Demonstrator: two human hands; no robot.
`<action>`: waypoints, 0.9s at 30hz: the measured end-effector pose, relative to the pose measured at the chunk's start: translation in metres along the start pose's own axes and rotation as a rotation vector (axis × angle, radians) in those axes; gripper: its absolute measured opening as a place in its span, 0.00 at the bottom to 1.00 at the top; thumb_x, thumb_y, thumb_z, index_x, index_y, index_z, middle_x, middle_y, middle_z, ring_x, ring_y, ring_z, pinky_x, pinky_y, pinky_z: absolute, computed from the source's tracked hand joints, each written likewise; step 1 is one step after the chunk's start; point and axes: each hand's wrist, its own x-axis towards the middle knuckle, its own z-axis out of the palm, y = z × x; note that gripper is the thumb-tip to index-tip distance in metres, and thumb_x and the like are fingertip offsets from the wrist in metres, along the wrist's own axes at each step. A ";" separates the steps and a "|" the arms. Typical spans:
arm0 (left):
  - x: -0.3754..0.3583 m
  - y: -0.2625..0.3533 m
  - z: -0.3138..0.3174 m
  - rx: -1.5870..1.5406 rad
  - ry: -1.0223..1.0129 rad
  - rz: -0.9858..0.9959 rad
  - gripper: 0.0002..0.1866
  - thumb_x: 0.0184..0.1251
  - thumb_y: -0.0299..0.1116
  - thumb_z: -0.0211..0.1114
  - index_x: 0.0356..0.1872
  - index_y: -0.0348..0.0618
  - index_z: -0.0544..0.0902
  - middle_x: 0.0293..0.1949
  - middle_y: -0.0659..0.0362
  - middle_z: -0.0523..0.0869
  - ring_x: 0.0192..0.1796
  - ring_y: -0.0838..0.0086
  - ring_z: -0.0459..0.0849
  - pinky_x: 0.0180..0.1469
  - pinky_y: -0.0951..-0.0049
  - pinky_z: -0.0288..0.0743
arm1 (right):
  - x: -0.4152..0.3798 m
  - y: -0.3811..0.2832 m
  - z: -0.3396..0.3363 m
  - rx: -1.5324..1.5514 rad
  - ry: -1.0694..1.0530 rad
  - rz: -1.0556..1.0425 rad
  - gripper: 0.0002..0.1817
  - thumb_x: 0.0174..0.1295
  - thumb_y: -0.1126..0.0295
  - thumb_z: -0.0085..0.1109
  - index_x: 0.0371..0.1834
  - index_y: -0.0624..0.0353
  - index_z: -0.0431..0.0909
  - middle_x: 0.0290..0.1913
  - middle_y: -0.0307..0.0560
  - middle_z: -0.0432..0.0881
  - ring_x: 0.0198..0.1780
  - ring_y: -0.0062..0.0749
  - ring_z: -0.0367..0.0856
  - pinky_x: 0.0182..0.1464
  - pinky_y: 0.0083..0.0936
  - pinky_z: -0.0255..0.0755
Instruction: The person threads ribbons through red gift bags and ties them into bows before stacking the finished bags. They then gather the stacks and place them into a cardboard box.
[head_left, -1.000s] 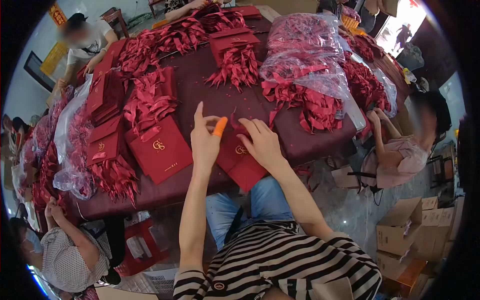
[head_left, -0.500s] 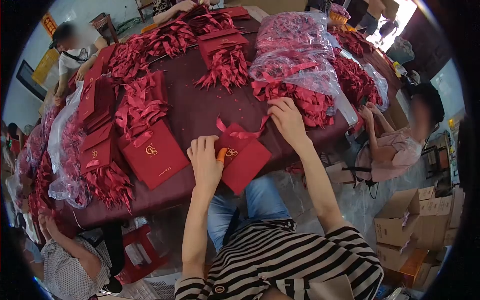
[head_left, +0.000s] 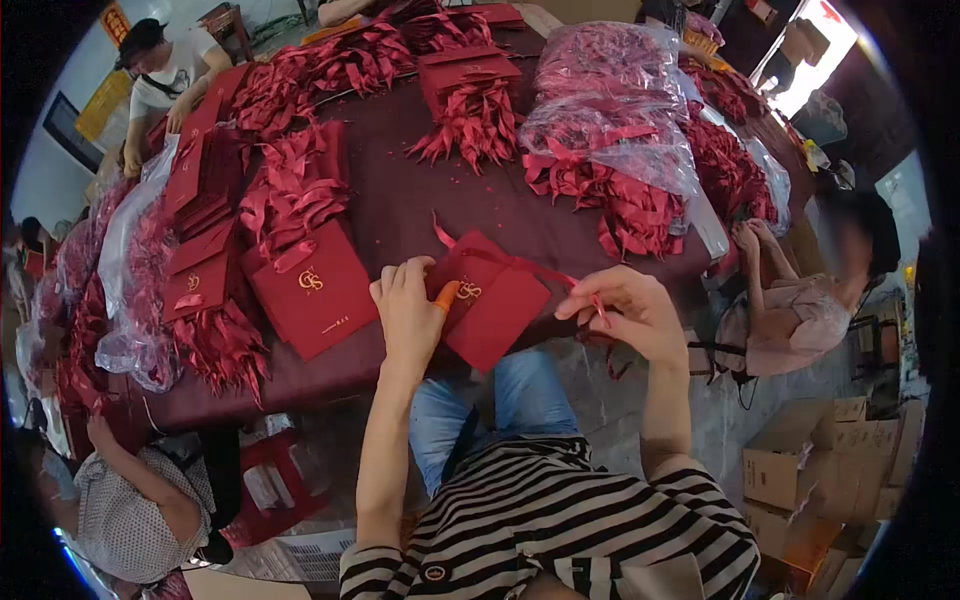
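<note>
A flat dark-red gift envelope [head_left: 507, 308] with a gold monogram lies at the table's near edge. My left hand [head_left: 408, 312], an orange finger cot [head_left: 447, 296] on its thumb, grips the envelope's left side. From its top runs a red ribbon [head_left: 545, 270], one end of which my right hand [head_left: 635, 312] pinches to the right of the envelope. The ribbon's other tail [head_left: 442, 230] sticks up near the upper left corner. Left of my left hand lies a stack of similar envelopes [head_left: 312, 290] with ribbons heaped behind it.
Ribboned envelopes [head_left: 470, 70] in piles and clear plastic bags of ribboned goods [head_left: 605, 90] cover much of the red-clothed table [head_left: 395, 200]. Co-workers sit at left and at right [head_left: 790, 310]. Cardboard boxes [head_left: 800, 460] stand on the floor at right.
My right hand has come down and toward me, drawing the ribbon end to the right of the envelope. My left hand stays on the envelope. The camera view has shifted slightly.
</note>
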 end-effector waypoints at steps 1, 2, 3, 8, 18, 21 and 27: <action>0.000 -0.001 0.001 0.005 0.005 -0.002 0.19 0.53 0.34 0.75 0.47 0.47 0.82 0.40 0.59 0.82 0.49 0.62 0.76 0.54 0.61 0.64 | 0.003 0.002 -0.003 -0.186 0.023 -0.017 0.09 0.66 0.78 0.59 0.46 0.70 0.81 0.50 0.54 0.83 0.54 0.37 0.83 0.55 0.30 0.76; 0.000 -0.001 0.002 0.006 0.041 0.044 0.19 0.52 0.34 0.76 0.46 0.47 0.82 0.40 0.60 0.82 0.49 0.63 0.76 0.54 0.62 0.64 | 0.008 0.003 -0.003 -0.284 0.026 -0.175 0.07 0.67 0.76 0.58 0.44 0.69 0.81 0.45 0.51 0.83 0.52 0.36 0.83 0.56 0.31 0.75; 0.000 -0.001 0.003 0.005 0.077 0.091 0.19 0.51 0.34 0.76 0.46 0.48 0.82 0.39 0.61 0.82 0.49 0.63 0.76 0.54 0.62 0.63 | 0.014 -0.001 0.001 -0.284 0.023 -0.177 0.07 0.67 0.76 0.58 0.44 0.69 0.81 0.45 0.51 0.83 0.52 0.36 0.83 0.56 0.31 0.75; 0.018 0.011 0.003 0.045 0.149 0.321 0.20 0.47 0.34 0.77 0.44 0.49 0.84 0.39 0.63 0.80 0.48 0.67 0.76 0.55 0.62 0.62 | 0.037 0.005 0.028 -0.459 0.080 -0.262 0.09 0.69 0.78 0.52 0.47 0.66 0.80 0.38 0.48 0.81 0.38 0.31 0.83 0.43 0.25 0.75; 0.008 0.001 -0.021 -0.134 -0.241 0.051 0.30 0.51 0.37 0.78 0.58 0.48 0.79 0.40 0.62 0.81 0.52 0.68 0.75 0.62 0.62 0.56 | 0.087 0.118 0.050 -0.409 0.365 -0.195 0.13 0.70 0.80 0.51 0.56 0.64 0.78 0.37 0.41 0.78 0.31 0.18 0.79 0.34 0.16 0.75; -0.002 -0.001 -0.025 -0.138 -0.257 0.014 0.29 0.50 0.36 0.79 0.56 0.47 0.80 0.40 0.60 0.81 0.51 0.66 0.75 0.63 0.63 0.57 | 0.085 0.120 0.051 -0.280 0.397 -0.113 0.12 0.68 0.80 0.55 0.53 0.64 0.75 0.37 0.43 0.81 0.35 0.19 0.82 0.37 0.17 0.77; 0.003 0.010 -0.019 -0.270 -0.113 0.061 0.20 0.49 0.26 0.76 0.46 0.46 0.85 0.38 0.60 0.83 0.48 0.64 0.76 0.54 0.65 0.64 | 0.084 0.111 0.050 -0.606 0.364 -0.337 0.08 0.63 0.82 0.59 0.45 0.64 0.79 0.37 0.43 0.82 0.37 0.22 0.84 0.38 0.18 0.78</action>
